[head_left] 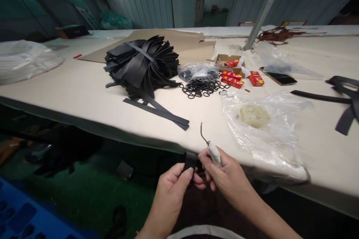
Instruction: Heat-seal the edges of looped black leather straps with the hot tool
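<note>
Just off the table's front edge, my left hand [175, 186] pinches a folded black strap [190, 160] between thumb and fingers. Beside it, my right hand [221, 170] is closed around the white wrapped handle of a hooked awl [214, 153]. The awl's thin, bent metal shaft points up and away, apart from the strap. How far the strap runs down below my fingers is hidden. On the table ahead lie two loose black straps [157, 111], one crossing the other.
Behind the loose straps sits a tied bundle of black straps [140, 63]. Black metal rings [199, 87] lie beside red small boxes [232, 81]. A yellowish wax-like block [254, 115] rests on a clear plastic bag [280, 142]. Farther right are a phone [279, 77] and more straps [347, 97].
</note>
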### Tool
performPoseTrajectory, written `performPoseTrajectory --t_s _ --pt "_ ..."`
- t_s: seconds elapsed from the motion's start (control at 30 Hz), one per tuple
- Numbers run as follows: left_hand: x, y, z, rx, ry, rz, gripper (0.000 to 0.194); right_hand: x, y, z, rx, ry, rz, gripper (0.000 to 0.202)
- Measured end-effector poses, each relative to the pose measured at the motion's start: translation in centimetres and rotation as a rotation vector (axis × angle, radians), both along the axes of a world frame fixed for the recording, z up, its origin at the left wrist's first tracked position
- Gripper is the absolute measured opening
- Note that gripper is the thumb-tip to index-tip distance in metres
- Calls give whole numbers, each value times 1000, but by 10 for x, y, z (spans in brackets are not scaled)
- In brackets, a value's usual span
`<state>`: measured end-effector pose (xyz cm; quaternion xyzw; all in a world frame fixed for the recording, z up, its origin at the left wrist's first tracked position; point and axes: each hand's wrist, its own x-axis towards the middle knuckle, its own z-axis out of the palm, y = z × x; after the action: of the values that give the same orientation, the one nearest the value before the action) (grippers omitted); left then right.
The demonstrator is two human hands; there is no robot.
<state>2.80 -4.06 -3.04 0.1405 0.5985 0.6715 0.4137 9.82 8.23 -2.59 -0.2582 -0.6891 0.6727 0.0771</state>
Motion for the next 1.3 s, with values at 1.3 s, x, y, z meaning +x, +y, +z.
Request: performPoseTrajectory --t_s 1.3 --pt "13 13 -2 -148 22 -19 22 23 -2 -42 448 289 -86 13"
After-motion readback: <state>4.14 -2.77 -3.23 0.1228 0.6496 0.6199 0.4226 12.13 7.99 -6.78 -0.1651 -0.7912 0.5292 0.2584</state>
